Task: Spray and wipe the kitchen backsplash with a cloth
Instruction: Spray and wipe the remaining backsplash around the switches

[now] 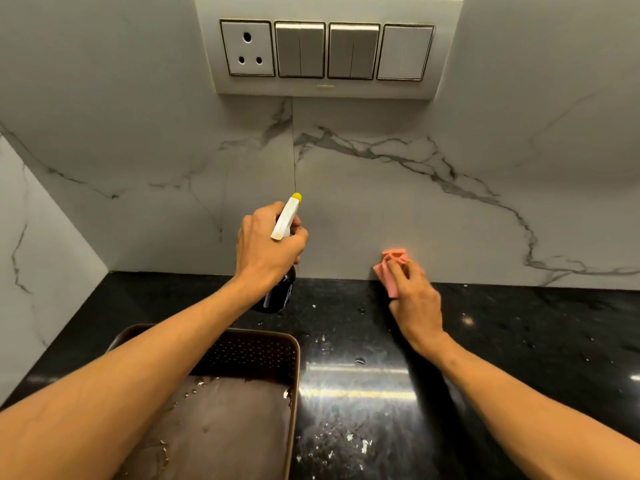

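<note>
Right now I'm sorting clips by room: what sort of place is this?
Probably a home kitchen: a marble-look backsplash rises behind a black countertop, with a switch panel above and a brown tray on the counter.

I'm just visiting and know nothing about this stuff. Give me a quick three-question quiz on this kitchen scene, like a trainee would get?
1. True or false: the left hand grips the spray bottle.
2. The right hand holds the pink cloth against the backsplash: A high up; B at mid height; C at its foot, by the countertop.
3. Fill in: the bottle's nozzle tip is ____.
Key: 1 true; 2 C; 3 yellow.
</note>
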